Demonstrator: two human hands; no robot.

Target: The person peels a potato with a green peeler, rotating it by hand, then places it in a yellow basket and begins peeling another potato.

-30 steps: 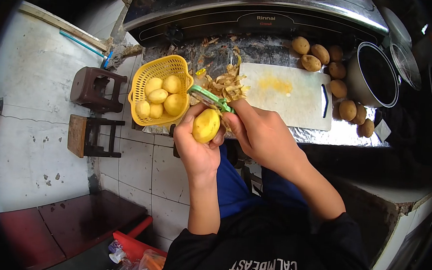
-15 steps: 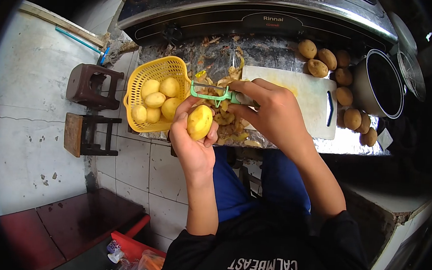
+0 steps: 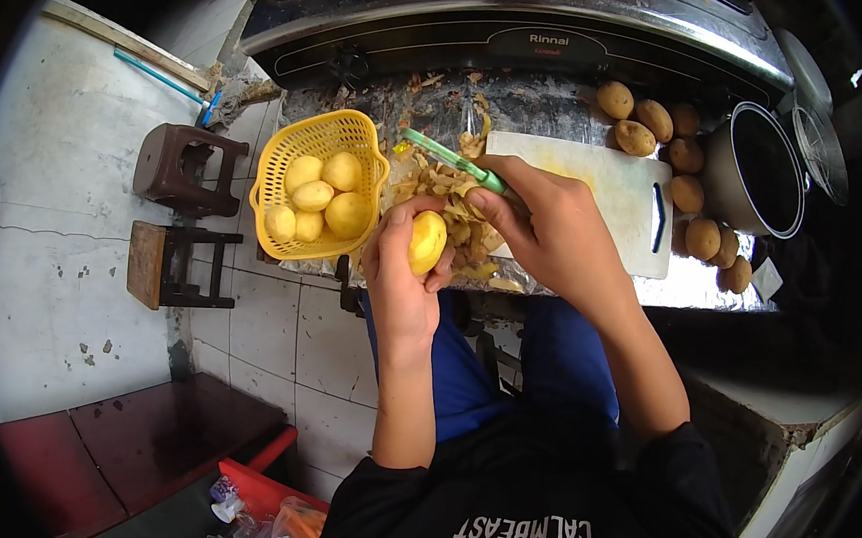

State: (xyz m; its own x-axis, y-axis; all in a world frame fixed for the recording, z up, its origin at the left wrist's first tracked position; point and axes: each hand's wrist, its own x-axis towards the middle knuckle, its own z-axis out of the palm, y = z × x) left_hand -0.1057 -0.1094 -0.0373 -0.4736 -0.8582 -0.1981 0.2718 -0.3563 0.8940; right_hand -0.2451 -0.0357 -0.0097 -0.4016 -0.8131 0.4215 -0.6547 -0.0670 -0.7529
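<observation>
My left hand (image 3: 403, 267) is closed around a peeled yellow potato (image 3: 428, 243), just in front of the counter's near edge. In my right hand (image 3: 545, 212) is a green peeler (image 3: 454, 158), its head pointing left and held above the potato, apart from it. Beneath the peeler lies a heap of potato peelings (image 3: 468, 237). To the left of my hands, a yellow plastic basket (image 3: 269, 183) holds several peeled potatoes (image 3: 312, 197). A white cutting board (image 3: 615, 207) lies partly behind my right hand.
Several unpeeled potatoes (image 3: 687, 193) sit right of the board, beside a metal pot (image 3: 805, 185). A Rinnai stove (image 3: 427, 44) borders the counter at the back. Two stools (image 3: 173, 171) stand on the floor to the left. A red container (image 3: 265, 492) is at the lower left.
My left hand has shifted right with the potato and turned it. The peeler has tilted and lifted away from the potato, its head now further back.
</observation>
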